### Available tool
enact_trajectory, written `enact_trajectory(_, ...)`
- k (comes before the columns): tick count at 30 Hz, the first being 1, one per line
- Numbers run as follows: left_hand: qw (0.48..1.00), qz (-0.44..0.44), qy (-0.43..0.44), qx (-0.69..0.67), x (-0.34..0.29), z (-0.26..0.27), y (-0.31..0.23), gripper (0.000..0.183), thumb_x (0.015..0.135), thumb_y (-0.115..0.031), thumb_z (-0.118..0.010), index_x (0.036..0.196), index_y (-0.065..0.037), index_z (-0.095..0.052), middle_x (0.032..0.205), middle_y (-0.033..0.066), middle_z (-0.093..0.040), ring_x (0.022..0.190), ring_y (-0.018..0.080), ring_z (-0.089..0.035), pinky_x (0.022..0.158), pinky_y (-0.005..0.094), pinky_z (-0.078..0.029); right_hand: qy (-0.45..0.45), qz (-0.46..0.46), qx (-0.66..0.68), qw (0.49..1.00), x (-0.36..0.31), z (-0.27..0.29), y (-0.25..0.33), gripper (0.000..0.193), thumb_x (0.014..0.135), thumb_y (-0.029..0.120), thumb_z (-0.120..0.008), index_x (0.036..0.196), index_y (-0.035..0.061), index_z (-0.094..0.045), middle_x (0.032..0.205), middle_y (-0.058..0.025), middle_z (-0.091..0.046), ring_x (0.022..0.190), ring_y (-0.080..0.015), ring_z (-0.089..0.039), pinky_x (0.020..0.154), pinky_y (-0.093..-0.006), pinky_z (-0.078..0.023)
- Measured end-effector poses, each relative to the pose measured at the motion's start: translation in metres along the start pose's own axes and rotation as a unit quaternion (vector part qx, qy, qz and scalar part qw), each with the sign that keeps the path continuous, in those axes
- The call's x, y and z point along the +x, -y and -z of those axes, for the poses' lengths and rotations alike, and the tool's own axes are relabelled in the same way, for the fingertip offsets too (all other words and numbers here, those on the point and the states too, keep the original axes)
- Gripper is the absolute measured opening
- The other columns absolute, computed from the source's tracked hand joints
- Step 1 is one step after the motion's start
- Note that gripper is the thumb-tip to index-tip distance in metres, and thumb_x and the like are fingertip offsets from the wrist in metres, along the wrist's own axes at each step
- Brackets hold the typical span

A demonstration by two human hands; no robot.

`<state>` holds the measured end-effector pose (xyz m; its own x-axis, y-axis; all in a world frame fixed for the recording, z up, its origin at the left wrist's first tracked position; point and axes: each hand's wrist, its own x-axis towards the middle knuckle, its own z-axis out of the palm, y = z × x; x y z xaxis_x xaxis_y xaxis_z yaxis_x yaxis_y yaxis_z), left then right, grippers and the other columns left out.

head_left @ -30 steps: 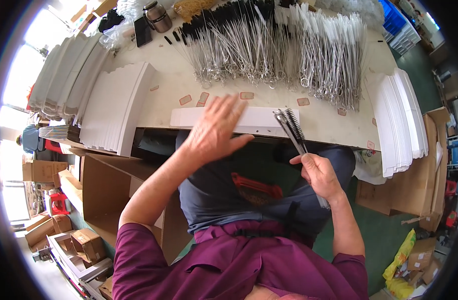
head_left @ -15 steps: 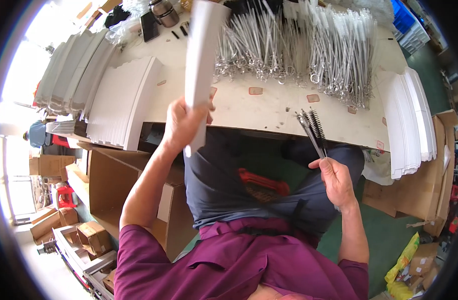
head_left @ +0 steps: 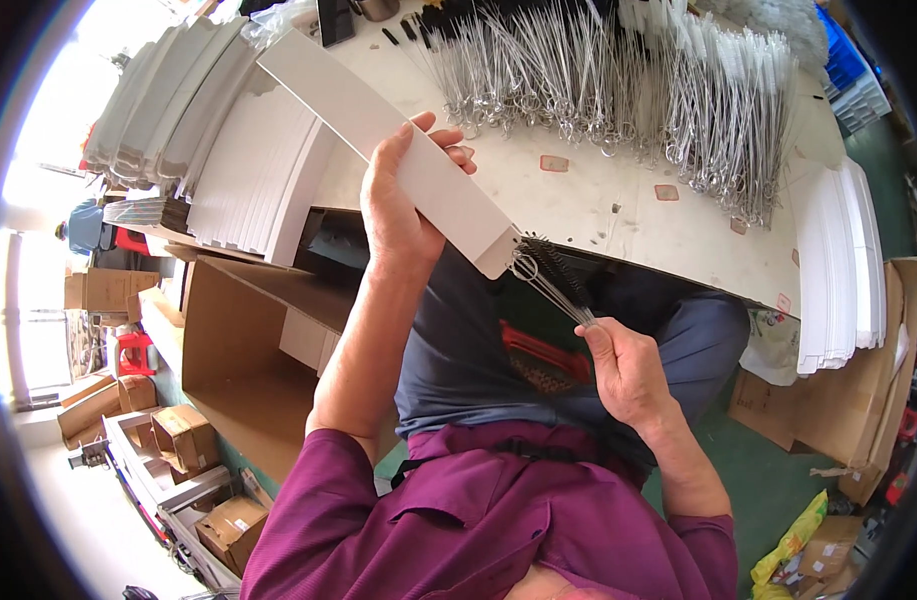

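My left hand (head_left: 398, 205) grips a long, narrow white box (head_left: 448, 200) that slants down toward the right, with its thumb on top and fingertips past the far edge. In my right hand (head_left: 626, 372) is a small bundle of thin wire brushes (head_left: 553, 280), some with black bristles and some with looped wire ends. The brush tips meet the lower end of the box; whether any are inside cannot be made out. Beyond, on the table (head_left: 518, 195), lie heaps of similar wire brushes (head_left: 588, 90) with ring ends, and more with white bristles (head_left: 728, 120).
Flat white boxes (head_left: 243, 185) are stacked at the table's left, others (head_left: 838, 270) at its right. A large open carton (head_left: 238, 350) stands below on the left. A red object (head_left: 543, 352) shows under the table near my legs.
The white box has swung from nearly upright to a slant, its lower end moving right to the brushes. My right hand has shifted left, tilting the bundle toward the box.
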<state>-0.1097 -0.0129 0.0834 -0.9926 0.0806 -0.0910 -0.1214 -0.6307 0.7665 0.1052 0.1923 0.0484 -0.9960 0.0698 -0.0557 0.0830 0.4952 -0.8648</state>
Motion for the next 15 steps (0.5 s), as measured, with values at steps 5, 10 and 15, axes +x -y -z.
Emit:
enact_trajectory(5, 1.000, 0.007, 0.000, -0.029, -0.001, 0.011, 0.011, 0.052, 0.102, -0.029, -0.057, 0.135, 0.009, -0.050, 0.106, 0.0241, -0.065, 0.087, 0.0280, -0.066, 0.083, 0.0432, -0.057, 0.038, -0.003, 0.035, 0.999, 0.003, 0.000, -0.002, 0.035, 0.110, 0.030, -0.055, 0.101, -0.0006, -0.068, 0.076, -0.0192, -0.065, 0.065, -0.0382, -0.061, 0.061, -0.0403, -0.049)
enact_trajectory(10, 0.999, 0.000, -0.022, -0.033, -0.001, 0.016, 0.013, 0.052, 0.100, -0.029, -0.061, 0.133, 0.010, -0.052, 0.105, 0.0238, -0.065, 0.086, 0.0279, -0.064, 0.081, 0.0435, -0.055, 0.037, 0.005, 0.048, 0.998, 0.001, 0.006, -0.004, 0.036, 0.110, 0.030, -0.055, 0.101, -0.0015, -0.070, 0.074, -0.0177, -0.065, 0.063, -0.0319, -0.063, 0.061, -0.0387, -0.049)
enact_trajectory(15, 0.999, 0.017, -0.005, -0.050, -0.005, 0.010, 0.020, 0.054, 0.097, -0.028, -0.065, 0.131, 0.011, -0.054, 0.101, 0.0237, -0.065, 0.083, 0.0283, -0.063, 0.079, 0.0437, -0.054, 0.101, -0.016, 0.053, 0.993, 0.009, 0.005, -0.009, 0.043, 0.110, 0.035, -0.055, 0.097, -0.0023, -0.072, 0.067, -0.0136, -0.062, 0.060, -0.0242, -0.058, 0.059, -0.0362, -0.046)
